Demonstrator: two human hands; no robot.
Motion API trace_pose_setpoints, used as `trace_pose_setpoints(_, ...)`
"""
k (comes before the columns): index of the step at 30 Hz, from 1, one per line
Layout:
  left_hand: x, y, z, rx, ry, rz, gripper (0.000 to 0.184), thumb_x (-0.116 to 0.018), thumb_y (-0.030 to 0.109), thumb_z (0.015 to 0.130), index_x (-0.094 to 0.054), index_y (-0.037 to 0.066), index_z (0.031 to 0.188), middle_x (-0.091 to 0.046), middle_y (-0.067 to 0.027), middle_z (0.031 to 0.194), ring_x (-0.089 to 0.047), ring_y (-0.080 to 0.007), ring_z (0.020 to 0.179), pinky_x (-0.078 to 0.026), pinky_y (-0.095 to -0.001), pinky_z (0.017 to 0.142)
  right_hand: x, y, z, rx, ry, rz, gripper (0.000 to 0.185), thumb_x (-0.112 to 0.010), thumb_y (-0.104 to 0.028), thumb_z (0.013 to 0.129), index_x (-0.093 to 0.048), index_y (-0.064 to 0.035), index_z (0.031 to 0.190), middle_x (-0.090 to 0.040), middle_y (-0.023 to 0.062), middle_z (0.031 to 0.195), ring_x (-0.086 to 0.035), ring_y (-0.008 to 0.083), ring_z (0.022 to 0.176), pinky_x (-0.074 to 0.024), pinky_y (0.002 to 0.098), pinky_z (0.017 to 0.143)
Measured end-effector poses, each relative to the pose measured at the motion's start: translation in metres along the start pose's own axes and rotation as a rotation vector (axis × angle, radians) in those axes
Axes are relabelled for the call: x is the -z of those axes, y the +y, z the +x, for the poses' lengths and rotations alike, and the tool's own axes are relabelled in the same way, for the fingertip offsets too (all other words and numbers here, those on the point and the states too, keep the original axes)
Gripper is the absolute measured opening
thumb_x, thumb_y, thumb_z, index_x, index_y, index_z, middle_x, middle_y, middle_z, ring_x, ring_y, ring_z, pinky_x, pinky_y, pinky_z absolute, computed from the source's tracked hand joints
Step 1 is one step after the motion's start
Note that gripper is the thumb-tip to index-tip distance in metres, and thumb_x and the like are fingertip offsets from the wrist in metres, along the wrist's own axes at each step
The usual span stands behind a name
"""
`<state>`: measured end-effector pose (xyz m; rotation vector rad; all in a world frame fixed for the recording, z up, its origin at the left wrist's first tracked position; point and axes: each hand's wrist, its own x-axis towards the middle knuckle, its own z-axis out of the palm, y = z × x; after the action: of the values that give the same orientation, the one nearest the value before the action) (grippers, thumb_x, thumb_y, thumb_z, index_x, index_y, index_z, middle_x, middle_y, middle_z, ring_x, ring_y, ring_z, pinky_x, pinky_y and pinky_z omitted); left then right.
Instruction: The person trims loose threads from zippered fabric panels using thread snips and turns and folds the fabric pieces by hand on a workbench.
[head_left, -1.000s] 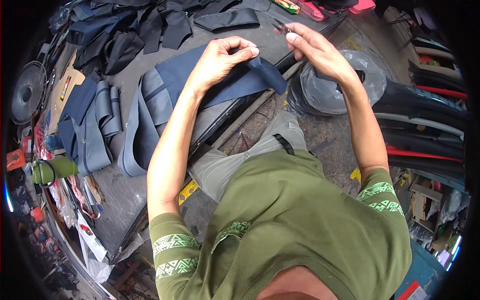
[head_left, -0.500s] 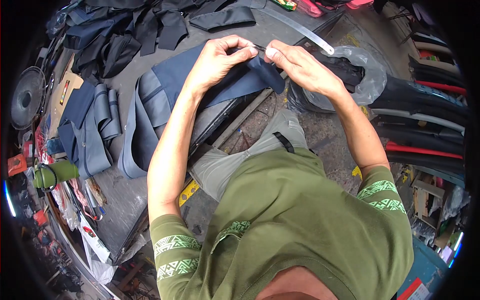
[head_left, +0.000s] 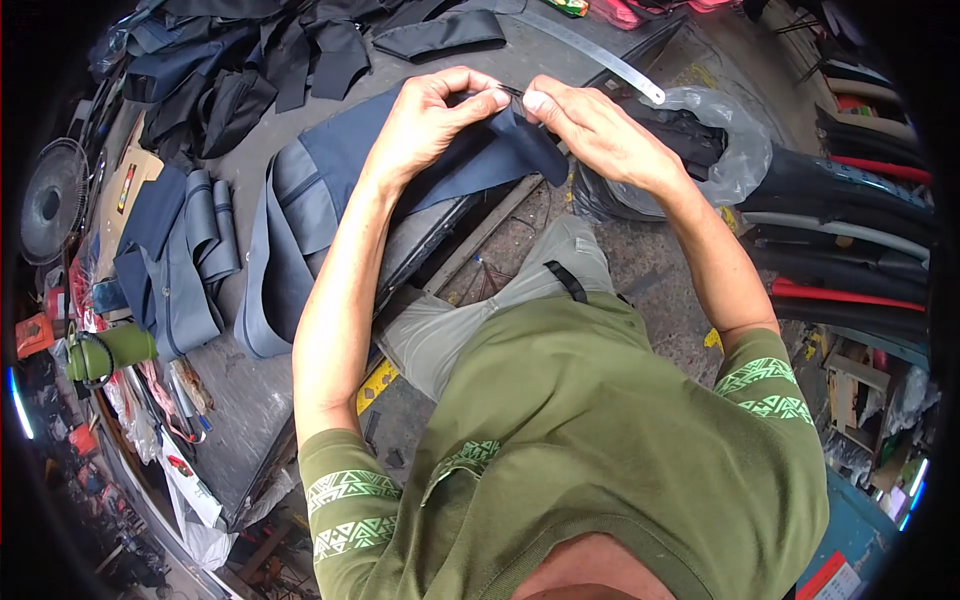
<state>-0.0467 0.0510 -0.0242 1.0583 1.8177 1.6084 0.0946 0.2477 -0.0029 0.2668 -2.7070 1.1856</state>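
My left hand [head_left: 425,125] pinches the upper edge of a dark blue fabric piece [head_left: 355,135] over the table's edge, and part of the fabric hangs down below the fingers. My right hand [head_left: 590,125] is closed just to the right, its fingertips nearly meeting those of my left hand. A small dark item shows between the two sets of fingertips; what it is I cannot make out. Grey-blue strips [head_left: 265,290] lie looped on the table, left of the dark blue piece.
A metal ruler [head_left: 590,50] lies near the table's far edge [head_left: 655,50]. Dark fabric pieces [head_left: 235,105] are heaped at the back left. A plastic bag [head_left: 745,165] with dark contents stands at the right. At the left are a green bottle [head_left: 125,345] and a fan [head_left: 50,200].
My right hand has come down and left to meet my left hand at the fabric edge. The ruler and the bag's opening, hidden behind that hand earlier, now show.
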Motion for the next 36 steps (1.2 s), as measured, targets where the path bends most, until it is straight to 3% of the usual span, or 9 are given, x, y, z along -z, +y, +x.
trace_pose_setpoints(11, 0.002, -0.007, -0.002, 0.018, 0.007, 0.011, 0.017, -0.076, 0.018, 0.097, -0.075, 0.002, 0.104, -0.070, 0.0040, 0.094, -0.059, -0.0041, 0.089, -0.046, -0.0219, 0.084, 0.005, 0.014, 0.003, -0.062, 0.040, -0.012, 0.045, -0.039, -0.041, 0.112, -0.055, 0.0004, 0.105, -0.058, 0.0238, 0.084, -0.058, 0.0434, 0.083, -0.0462, 0.0493, 0.078)
trace_pose_setpoints(15, 0.005, -0.010, -0.002, -0.038, 0.035, -0.018, 0.020, -0.072, 0.021, 0.100, -0.074, 0.003, 0.108, -0.070, 0.0037, 0.100, -0.058, -0.0039, 0.094, -0.046, -0.0225, 0.088, 0.025, 0.066, 0.036, -0.268, 0.109, -0.284, 0.051, -0.047, -0.047, 0.107, -0.062, -0.0011, 0.123, -0.070, 0.0225, 0.115, -0.066, 0.0383, 0.115, -0.0495, 0.0457, 0.099)
trace_pose_setpoints(19, 0.016, -0.013, -0.001, -0.093, 0.060, -0.048, 0.022, -0.068, 0.023, 0.102, -0.072, 0.005, 0.113, -0.068, 0.0037, 0.105, -0.058, -0.0046, 0.096, -0.046, -0.0232, 0.090, 0.044, 0.160, 0.071, -0.163, 0.162, -0.527, 0.056, -0.053, -0.040, 0.106, -0.051, 0.0047, 0.140, -0.062, 0.0302, 0.132, -0.058, 0.0427, 0.127, -0.0441, 0.0468, 0.108)
trace_pose_setpoints(21, 0.025, -0.016, 0.002, -0.101, 0.109, -0.041, 0.023, -0.067, 0.024, 0.102, -0.072, 0.005, 0.114, -0.068, 0.0032, 0.106, -0.058, -0.0053, 0.097, -0.046, -0.0239, 0.091, 0.056, 0.131, 0.075, -0.080, 0.097, -0.149, 0.074, -0.074, -0.021, 0.087, -0.042, -0.0155, 0.154, -0.038, 0.0178, 0.162, -0.036, 0.0489, 0.144, -0.0344, 0.0531, 0.119)
trace_pose_setpoints(24, 0.033, -0.014, 0.006, -0.114, 0.255, -0.009, 0.026, -0.068, 0.026, 0.101, -0.072, 0.005, 0.117, -0.070, 0.0010, 0.109, -0.061, -0.0078, 0.101, -0.048, -0.0264, 0.092, 0.029, 0.103, 0.069, 0.038, 0.362, -0.693, 0.059, -0.055, -0.044, 0.105, -0.055, 0.0032, 0.140, -0.061, 0.0272, 0.136, -0.055, 0.0410, 0.132, -0.0424, 0.0450, 0.111)
trace_pose_setpoints(27, 0.039, -0.020, 0.015, -0.154, 0.400, 0.023, 0.023, -0.069, 0.021, 0.099, -0.074, 0.005, 0.114, -0.070, -0.0004, 0.094, -0.061, -0.0083, 0.086, -0.051, -0.0250, 0.079, 0.005, 0.045, 0.057, -0.126, 0.153, -0.165, 0.078, -0.068, -0.065, 0.089, -0.063, -0.0032, 0.137, -0.067, 0.0199, 0.134, -0.062, 0.0314, 0.129, -0.0453, 0.0405, 0.109)
trace_pose_setpoints(31, 0.042, -0.002, 0.007, -0.132, 0.368, 0.312, 0.038, -0.070, 0.030, 0.094, -0.071, 0.003, 0.122, -0.075, -0.0154, 0.110, -0.071, -0.0253, 0.102, -0.054, -0.0380, 0.093, -0.032, 0.012, 0.039, -0.176, 0.077, -0.125, 0.054, -0.076, -0.036, 0.091, -0.065, -0.0016, 0.132, -0.073, 0.0140, 0.118, -0.069, 0.0166, 0.092, -0.0542, 0.0312, 0.085)
trace_pose_setpoints(34, 0.055, -0.005, -0.018, -0.240, 0.346, 0.873, 0.048, -0.072, 0.034, 0.092, -0.066, 0.003, 0.129, -0.070, -0.0215, 0.120, -0.066, -0.0324, 0.119, -0.051, -0.0424, 0.103, -0.044, 0.040, 0.044, -0.126, 0.107, 0.054, 0.042, -0.070, -0.025, 0.095, -0.066, -0.0009, 0.130, -0.075, 0.0126, 0.110, -0.069, 0.0144, 0.092, -0.0539, 0.0314, 0.084)
trace_pose_setpoints(36, 0.077, 0.004, -0.044, 0.014, 0.285, 1.298, 0.061, -0.074, 0.037, 0.091, -0.056, 0.008, 0.141, -0.063, -0.0194, 0.136, -0.058, -0.0351, 0.132, -0.048, -0.0499, 0.109, -0.043, 0.042, 0.049, -0.140, 0.085, 0.091, 0.038, -0.068, -0.022, 0.097, -0.066, 0.0006, 0.128, -0.075, 0.0112, 0.107, -0.068, 0.0126, 0.092, -0.0537, 0.0307, 0.084)
